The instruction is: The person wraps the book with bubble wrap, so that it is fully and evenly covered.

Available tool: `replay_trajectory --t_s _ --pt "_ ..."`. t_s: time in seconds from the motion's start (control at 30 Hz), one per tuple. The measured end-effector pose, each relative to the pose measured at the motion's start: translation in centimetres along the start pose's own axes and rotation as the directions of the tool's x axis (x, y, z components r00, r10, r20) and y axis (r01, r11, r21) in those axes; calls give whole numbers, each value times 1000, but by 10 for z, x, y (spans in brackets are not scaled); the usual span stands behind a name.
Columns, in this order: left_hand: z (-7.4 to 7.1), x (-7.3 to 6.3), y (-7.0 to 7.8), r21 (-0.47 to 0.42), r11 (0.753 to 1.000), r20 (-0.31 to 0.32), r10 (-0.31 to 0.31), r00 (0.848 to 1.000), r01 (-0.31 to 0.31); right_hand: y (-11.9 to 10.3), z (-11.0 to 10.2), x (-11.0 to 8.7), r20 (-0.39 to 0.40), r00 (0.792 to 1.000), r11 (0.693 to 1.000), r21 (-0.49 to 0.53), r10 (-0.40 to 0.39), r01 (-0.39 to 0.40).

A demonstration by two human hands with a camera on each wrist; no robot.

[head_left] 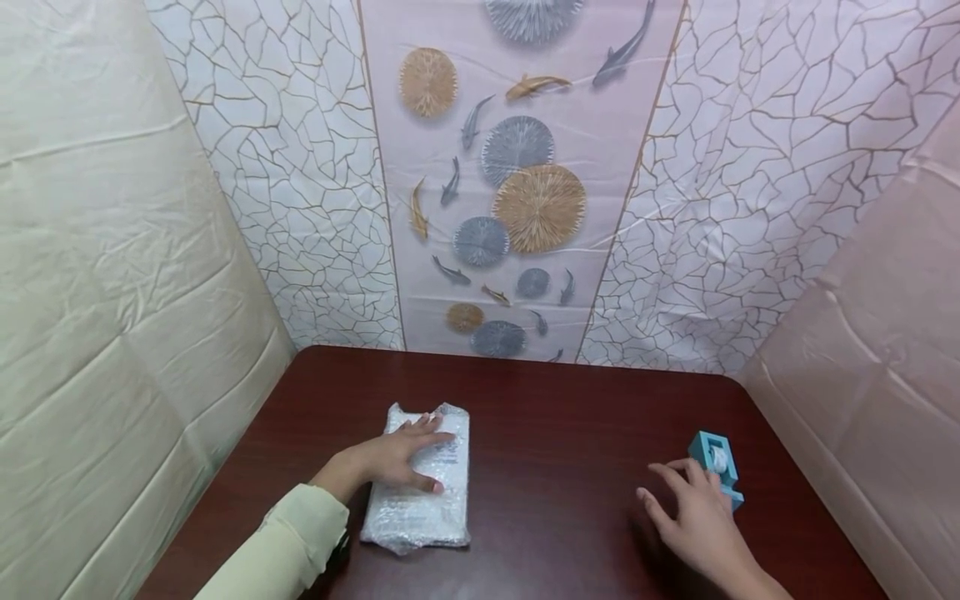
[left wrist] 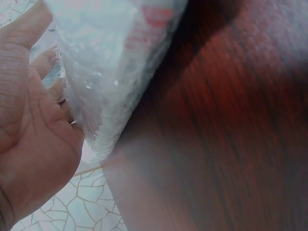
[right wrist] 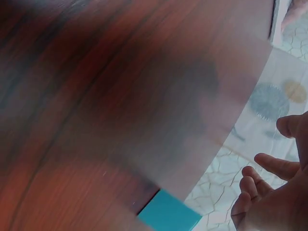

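Note:
A flat, white package in bubble wrap (head_left: 420, 518) lies on the table, left of centre in the head view. My left hand (head_left: 393, 458) rests on top of it with spread fingers. The left wrist view has the bubble wrap (left wrist: 108, 62) up close beside the palm; faint red print shows through. Over at the right, a teal tape dispenser (head_left: 710, 450) with a roll of tape stands on the table. My right hand (head_left: 701, 521) is beside it, fingers loosely extended and holding nothing, partly covering its near end. Whether the hand touches the dispenser, I cannot tell.
The dark reddish-brown wooden table (head_left: 555, 467) spans the area under both hands. A patterned sheet (head_left: 517, 250) hangs behind its far edge, and pale quilted drapes (head_left: 97, 317) hang on both sides.

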State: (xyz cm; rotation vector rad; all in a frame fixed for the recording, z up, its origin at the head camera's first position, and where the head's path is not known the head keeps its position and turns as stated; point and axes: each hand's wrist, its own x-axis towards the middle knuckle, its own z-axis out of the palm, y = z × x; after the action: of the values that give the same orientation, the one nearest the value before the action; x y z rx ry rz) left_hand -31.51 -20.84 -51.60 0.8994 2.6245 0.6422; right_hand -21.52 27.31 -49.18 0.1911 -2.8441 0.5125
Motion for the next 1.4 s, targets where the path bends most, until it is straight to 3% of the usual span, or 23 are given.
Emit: replay_trajectory --t_s 0.47,0.67,0.97,1.4 --pt "0 0 1 2 1000 4 -3 1000 3 34 -21 0 56 989 990 -29 136 -135" --pt "-1 0 1 4 1000 -3 1 1000 -1 51 -27 4 38 981 982 -40 188 -186" --pt "0 -1 3 -5 1000 -10 22 1000 -23 72 -28 4 61 953 955 -53 296 -293" --pt "1 -2 3 -18 1000 -19 21 1000 -22 86 -25 3 105 924 930 -63 368 -363"
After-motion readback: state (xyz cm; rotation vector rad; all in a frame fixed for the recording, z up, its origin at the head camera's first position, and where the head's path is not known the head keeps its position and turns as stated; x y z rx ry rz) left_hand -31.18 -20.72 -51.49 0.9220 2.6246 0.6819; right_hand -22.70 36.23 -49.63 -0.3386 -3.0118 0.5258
